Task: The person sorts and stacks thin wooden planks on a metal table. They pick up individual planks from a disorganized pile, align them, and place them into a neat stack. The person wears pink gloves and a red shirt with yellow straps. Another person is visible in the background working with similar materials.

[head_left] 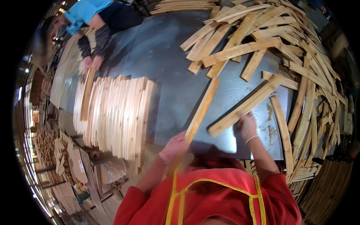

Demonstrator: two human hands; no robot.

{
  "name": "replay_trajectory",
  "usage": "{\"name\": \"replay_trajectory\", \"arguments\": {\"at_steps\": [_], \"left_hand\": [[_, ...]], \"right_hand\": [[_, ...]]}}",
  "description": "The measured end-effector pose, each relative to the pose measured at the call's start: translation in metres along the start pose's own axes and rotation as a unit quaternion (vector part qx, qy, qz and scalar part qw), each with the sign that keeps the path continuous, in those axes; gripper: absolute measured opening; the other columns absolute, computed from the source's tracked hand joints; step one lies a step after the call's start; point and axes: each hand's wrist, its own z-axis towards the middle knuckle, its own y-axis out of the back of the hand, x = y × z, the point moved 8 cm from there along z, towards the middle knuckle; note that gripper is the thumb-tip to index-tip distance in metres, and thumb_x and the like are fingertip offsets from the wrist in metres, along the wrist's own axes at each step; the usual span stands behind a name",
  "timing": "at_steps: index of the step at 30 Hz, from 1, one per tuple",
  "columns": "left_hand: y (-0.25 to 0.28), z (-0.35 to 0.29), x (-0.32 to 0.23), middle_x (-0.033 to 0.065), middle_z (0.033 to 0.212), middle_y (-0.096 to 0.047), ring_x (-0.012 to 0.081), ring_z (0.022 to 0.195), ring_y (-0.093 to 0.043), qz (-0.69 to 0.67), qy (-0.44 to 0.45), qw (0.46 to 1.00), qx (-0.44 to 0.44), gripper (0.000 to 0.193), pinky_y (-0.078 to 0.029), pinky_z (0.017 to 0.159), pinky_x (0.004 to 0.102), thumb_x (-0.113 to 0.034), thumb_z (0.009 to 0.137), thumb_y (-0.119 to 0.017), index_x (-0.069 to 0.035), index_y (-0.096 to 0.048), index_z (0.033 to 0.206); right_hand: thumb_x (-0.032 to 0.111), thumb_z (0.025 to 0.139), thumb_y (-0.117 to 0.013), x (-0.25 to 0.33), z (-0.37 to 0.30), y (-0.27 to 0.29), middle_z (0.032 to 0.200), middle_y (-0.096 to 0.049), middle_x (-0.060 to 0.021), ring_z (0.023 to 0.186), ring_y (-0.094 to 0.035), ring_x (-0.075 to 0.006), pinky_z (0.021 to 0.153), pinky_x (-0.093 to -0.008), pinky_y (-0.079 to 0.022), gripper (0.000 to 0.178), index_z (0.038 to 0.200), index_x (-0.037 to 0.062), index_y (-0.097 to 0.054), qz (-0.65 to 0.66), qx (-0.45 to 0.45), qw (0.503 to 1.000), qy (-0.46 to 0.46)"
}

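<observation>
We have a narrow wooden strip [203,108] slanting up and away over the surface [176,48], with our left grip [175,147] clamped around its near part. A thicker wooden plank [243,108] lies at a slant to its right, our right grip [247,126] against its near edge; those fingers are partly hidden, so we cannot tell whether they have closed on it. Both pieces look stiff, dry and fairly light, with little to slip or break, though rough edges may splinter. We judge the strip easy to steer from one end; the longer plank would balance better held near its middle. To our left stands a tight row of pale strips [122,116], where a co-worker [88,13] handles a browner piece [88,93]; to our right spreads a loose pile of boards [240,51].
</observation>
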Motion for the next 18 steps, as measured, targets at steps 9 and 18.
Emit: {"name": "replay_trajectory", "arguments": {"at_steps": [9, 18], "left_hand": [[0.029, 0.016, 0.018, 0.0219, 0.139, -0.064, 0.0423, 0.131, -0.062, 0.429, -0.126, 0.882, -0.149, 0.087, -0.051, 0.109, 0.0491, -0.045, 0.083, -0.078, -0.007, -0.05, 0.155], [0.054, -0.012, 0.027, 0.0044, 0.13, -0.071, 0.0132, 0.119, -0.063, -0.028, -0.155, 0.987, -0.042, 0.071, -0.052, 0.102, 0.0288, -0.01, 0.09, -0.077, -0.006, -0.053, 0.156]], "right_hand": [[0.029, 0.101, -0.074, -0.164, -0.096, -0.169, 0.085, -0.066, -0.0003, 0.07, -0.056, -0.0107, 0.06, -0.0281, -0.044, 0.031, 0.122, 0.0059, -0.071, -0.138, 0.187, 0.962, -0.145], [0.018, 0.099, -0.076, -0.127, -0.117, -0.231, 0.121, -0.068, -0.0113, 0.1, -0.065, -0.0207, 0.086, -0.037, -0.056, 0.058, 0.148, 0.0032, -0.049, -0.014, 0.218, 0.971, -0.094]]}}
